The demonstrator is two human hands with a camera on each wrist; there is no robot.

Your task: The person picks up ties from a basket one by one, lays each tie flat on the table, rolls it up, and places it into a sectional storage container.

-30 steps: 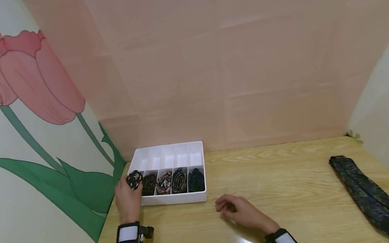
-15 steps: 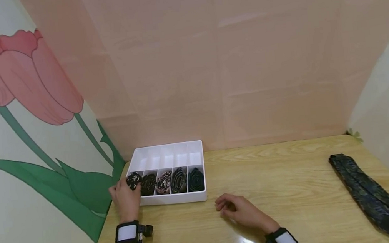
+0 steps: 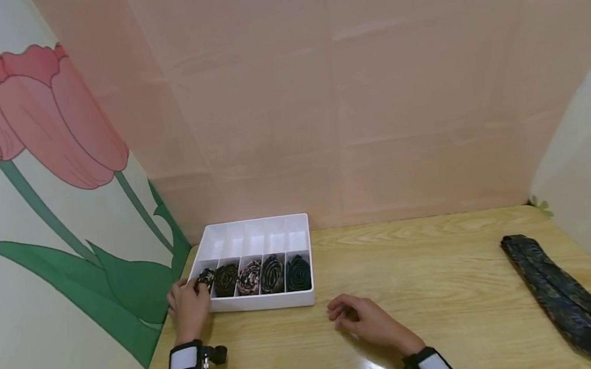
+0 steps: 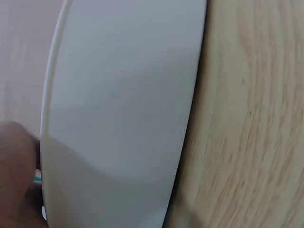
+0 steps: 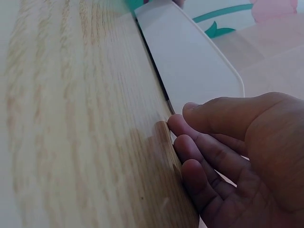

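Note:
In the head view, my left hand (image 3: 188, 309) is at the front left corner of a white divided box (image 3: 261, 303). Its thumb and bent fingers hold a dark, light-flecked roll of cloth (image 3: 207, 277) low in the leftmost front compartment, covering part of it. The left wrist view shows part of this hand (image 4: 19, 175) over the rim of the box's wall (image 4: 118, 104). My right hand (image 3: 368, 322) rests near the table's middle, its fingers loosely curled around nothing. In the right wrist view its fingertips (image 5: 192, 171) lie by the wooden surface.
Several other patterned cloth rolls (image 3: 249, 277) fill the box's front row; the back row (image 3: 258, 236) holds nothing. A long folded dark cloth (image 3: 564, 296) lies at the right of the wooden table (image 3: 429, 266). A pinkish-brown wall covering (image 3: 347, 115) stands behind.
My left hand has lowered the roll from above the rim into the leftmost front compartment, then shifted slightly left and toward me. The right hand stays still.

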